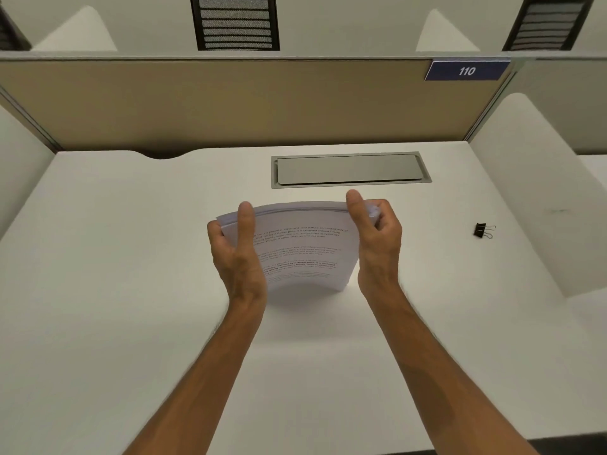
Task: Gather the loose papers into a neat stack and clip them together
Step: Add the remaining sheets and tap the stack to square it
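White cubicle desk (pixel 131 257), and the paper stack (pixel 305 244) stands on its lower edge at centre, bowed, print too blurred to read. Left hand (pixel 235 254) and right hand (pixel 377 238) pinch its sides, thumbs in front, fingers hidden behind. Binder clip (pixel 483 230) lies well apart, right.

head view | looks forward-down | desk (pixel 131 257) close below

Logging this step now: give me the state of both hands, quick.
Left hand: closed on the left edge of the paper stack.
Right hand: closed on the stack's right edge.
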Available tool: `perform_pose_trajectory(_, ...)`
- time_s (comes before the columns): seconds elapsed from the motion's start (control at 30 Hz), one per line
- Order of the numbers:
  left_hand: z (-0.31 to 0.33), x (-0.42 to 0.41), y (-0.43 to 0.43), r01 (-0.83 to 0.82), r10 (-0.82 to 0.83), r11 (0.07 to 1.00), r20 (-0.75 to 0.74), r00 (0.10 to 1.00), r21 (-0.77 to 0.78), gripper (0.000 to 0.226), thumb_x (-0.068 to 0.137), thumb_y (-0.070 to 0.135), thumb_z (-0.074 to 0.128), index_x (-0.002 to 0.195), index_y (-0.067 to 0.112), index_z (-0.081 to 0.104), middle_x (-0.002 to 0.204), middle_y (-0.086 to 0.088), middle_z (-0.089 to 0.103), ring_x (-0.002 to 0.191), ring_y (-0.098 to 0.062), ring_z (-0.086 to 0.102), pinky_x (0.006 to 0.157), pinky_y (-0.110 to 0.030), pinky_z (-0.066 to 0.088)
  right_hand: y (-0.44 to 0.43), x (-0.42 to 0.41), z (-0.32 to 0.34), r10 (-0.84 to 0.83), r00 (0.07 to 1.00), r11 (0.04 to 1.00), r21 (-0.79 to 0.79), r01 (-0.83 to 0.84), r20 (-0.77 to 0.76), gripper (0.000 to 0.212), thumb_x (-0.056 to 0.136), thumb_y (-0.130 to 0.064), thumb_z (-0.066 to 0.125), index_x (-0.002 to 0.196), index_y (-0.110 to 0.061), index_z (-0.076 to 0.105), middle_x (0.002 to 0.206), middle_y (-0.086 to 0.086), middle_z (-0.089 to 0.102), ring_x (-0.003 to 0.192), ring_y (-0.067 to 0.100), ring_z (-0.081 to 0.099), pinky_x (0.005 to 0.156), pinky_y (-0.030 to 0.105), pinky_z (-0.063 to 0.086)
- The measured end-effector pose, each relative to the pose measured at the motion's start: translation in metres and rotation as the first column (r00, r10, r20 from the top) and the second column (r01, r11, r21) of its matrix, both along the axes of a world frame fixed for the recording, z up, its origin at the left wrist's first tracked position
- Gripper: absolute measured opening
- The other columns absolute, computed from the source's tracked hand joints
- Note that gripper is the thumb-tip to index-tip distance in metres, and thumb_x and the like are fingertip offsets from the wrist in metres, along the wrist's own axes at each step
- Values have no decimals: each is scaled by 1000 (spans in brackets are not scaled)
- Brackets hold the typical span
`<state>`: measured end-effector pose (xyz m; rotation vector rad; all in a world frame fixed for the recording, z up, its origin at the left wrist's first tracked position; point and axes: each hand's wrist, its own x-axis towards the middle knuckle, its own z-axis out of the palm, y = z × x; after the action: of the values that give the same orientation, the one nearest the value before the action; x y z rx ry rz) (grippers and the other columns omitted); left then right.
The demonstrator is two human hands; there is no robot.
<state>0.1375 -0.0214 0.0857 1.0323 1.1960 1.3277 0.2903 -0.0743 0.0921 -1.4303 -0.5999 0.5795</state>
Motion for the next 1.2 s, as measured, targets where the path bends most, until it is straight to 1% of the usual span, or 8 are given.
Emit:
perform_pose_trajectory(0.13, 3, 3, 6, -92, 91, 996, -88, 992, -4, 26, 90, 52, 48, 96, 26, 49, 91, -2, 64, 82, -15, 62, 61, -22, 50, 5, 2, -2, -60, 998, 998, -16, 60, -19, 26, 91, -39, 61, 76, -22, 48, 57, -21, 57, 59, 3, 56, 56, 21, 44)
perform_pose_trajectory(0.23, 3, 3, 8, -95, 96, 995, -79, 992, 13, 24, 90, 44, 47, 94, 20, 50, 86, 0, 59, 78, -13, 57, 59, -21, 44, 5, 5, -2, -63, 998, 998, -16, 63, -22, 30, 87, -46, 59, 82, -17, 53, 59, -18, 59, 60, 5, 57, 55, 18, 45)
perform_pose_trajectory(0.5, -5, 5, 10, -57, 67, 997, -196, 978, 55, 35, 101, 54, 31, 104, 22, 46, 88, 2, 60, 79, -14, 61, 56, -12, 49, 4, 8, -2, -3, 1000, 1000, 12, 3, 1, 42, 90, -45, 57, 93, -4, 57, 66, -15, 63, 60, 2, 60, 54, 13, 45)
perform_pose_trajectory(0.7, -15, 3, 9, 3, -2, 1000, -126, 992, 12, 56, 92, 70, 31, 108, 20, 48, 99, -7, 62, 88, -22, 62, 71, -34, 51, -2, 7, -5, 96, 995, 994, 56, -94, -31, 28, 91, -37, 55, 89, -9, 54, 65, -19, 62, 58, -2, 58, 55, 10, 45)
perform_pose_trajectory(0.8, -18, 1, 10, 64, -63, 998, -57, 996, 6, 56, 85, 74, 37, 107, 23, 45, 99, -3, 61, 90, -20, 62, 73, -35, 54, -2, 9, -7, 172, 985, 985, 34, -172, -9, 41, 87, -36, 63, 109, -3, 55, 86, -6, 68, 73, 3, 65, 61, 17, 52)
perform_pose_trajectory(0.9, -28, -4, 13, 146, -146, 989, -51, 988, -3, 46, 80, 71, 49, 104, 32, 42, 105, 1, 62, 93, -15, 65, 74, -28, 57, -3, 18, -21, 242, 970, 969, -46, -242, 4, 60, 75, -25, 79, 126, -10, 50, 113, 10, 67, 98, 20, 67, 75, 30, 61)
perform_pose_trajectory(1.0, -41, -7, 15, 232, -232, 973, -33, 972, -4, 37, 85, 59, 55, 110, 34, 44, 114, 2, 62, 103, -15, 64, 78, -28, 56, 0, 27, -38, 273, 958, 957, -81, -280, -88, 72, 67, -15, 83, 130, -12, 49, 120, 14, 66, 110, 32, 63, 82, 35, 60)
perform_pose_trajectory(1.2, -51, -4, 17, 284, -284, 959, 8, 959, -19, 30, 96, 39, 46, 117, 19, 39, 120, -4, 59, 106, -20, 62, 79, -31, 58, 8, 21, -50, 280, 951, 949, -112, -295, -132, 42, 86, -11, 73, 126, -6, 62, 116, 15, 71, 103, 32, 67, 81, 40, 57)
